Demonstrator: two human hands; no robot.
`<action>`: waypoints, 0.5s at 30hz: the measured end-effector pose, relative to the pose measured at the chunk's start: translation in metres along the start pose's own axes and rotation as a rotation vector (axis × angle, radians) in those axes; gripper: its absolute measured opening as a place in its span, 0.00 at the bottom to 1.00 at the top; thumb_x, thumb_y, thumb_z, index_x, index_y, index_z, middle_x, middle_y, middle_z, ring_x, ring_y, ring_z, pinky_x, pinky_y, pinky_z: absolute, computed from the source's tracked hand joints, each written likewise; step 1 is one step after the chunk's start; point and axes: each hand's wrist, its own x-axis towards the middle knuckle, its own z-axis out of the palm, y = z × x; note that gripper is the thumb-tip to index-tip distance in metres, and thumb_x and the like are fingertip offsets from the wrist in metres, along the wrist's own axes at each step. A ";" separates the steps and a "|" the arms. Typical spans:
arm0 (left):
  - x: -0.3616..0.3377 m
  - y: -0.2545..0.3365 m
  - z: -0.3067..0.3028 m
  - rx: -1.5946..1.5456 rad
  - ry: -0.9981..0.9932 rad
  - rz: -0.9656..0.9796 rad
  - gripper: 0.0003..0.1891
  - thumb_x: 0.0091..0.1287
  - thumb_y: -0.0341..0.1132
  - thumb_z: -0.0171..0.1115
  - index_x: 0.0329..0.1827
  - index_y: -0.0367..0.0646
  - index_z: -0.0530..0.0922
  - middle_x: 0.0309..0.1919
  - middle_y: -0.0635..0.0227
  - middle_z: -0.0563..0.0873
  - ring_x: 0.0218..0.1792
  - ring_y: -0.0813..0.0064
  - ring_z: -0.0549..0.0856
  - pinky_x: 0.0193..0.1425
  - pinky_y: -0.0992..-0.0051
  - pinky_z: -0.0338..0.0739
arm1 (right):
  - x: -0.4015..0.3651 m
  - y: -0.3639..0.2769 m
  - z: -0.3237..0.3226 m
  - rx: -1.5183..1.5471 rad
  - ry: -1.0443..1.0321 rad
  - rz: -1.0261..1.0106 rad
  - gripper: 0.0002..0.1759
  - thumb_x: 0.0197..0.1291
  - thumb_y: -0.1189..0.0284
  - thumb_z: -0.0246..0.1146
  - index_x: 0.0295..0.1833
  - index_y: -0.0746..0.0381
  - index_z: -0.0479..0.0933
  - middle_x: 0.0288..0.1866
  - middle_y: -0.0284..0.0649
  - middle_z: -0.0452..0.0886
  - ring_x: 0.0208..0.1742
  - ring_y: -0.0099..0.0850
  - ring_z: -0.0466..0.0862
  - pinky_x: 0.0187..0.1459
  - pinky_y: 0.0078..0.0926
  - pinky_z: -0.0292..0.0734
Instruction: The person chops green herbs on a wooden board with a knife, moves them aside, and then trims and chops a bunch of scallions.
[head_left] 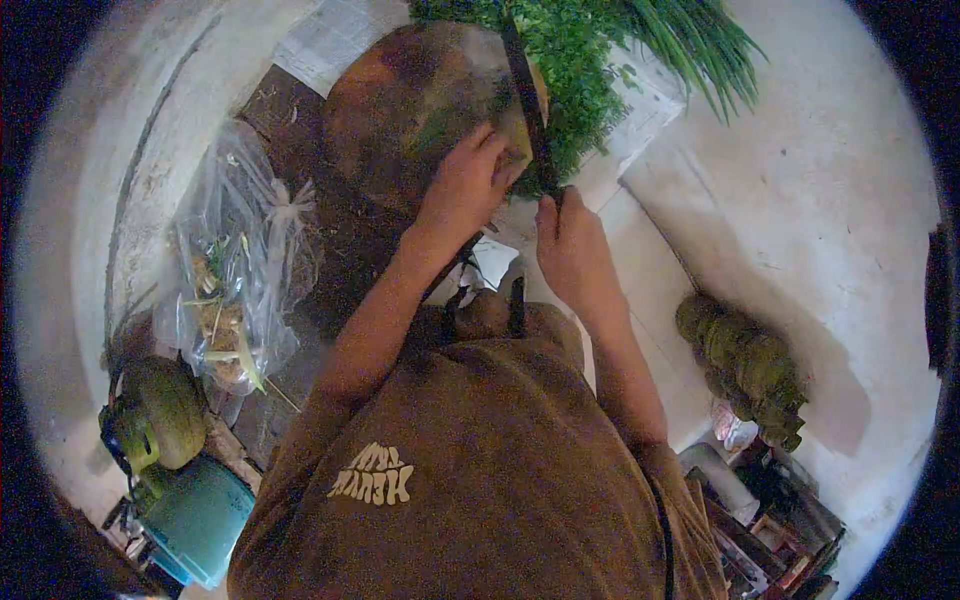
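The left hand (pixel 468 185) lay half open, fingers curled over the near rim of a large round brown object (pixel 400 100) that sat toward the far edge of the concrete floor (pixel 830 200). The right hand (pixel 568 245) was closed around the handle of a long dark blade (pixel 525 90) laid against that object's right side. Leafy greens (pixel 580 60) lay beyond, a plastic bag (pixel 235 270) left, a green bundle (pixel 745 365) right. What the round object was stayed unclear.
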 end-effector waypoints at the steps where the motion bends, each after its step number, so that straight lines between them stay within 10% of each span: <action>1: -0.001 -0.001 0.000 -0.019 0.016 0.009 0.10 0.63 0.31 0.65 0.45 0.39 0.80 0.43 0.51 0.82 0.46 0.46 0.83 0.53 0.57 0.78 | -0.001 0.004 0.004 -0.009 0.014 -0.007 0.14 0.72 0.69 0.51 0.41 0.72 0.67 0.29 0.66 0.77 0.36 0.68 0.77 0.35 0.59 0.68; 15: 0.001 -0.006 0.012 0.132 0.033 0.101 0.09 0.64 0.32 0.63 0.42 0.35 0.82 0.43 0.51 0.82 0.45 0.46 0.82 0.53 0.56 0.78 | -0.008 0.000 0.012 -0.022 -0.004 0.021 0.13 0.73 0.70 0.50 0.42 0.71 0.67 0.29 0.67 0.78 0.36 0.67 0.78 0.35 0.58 0.70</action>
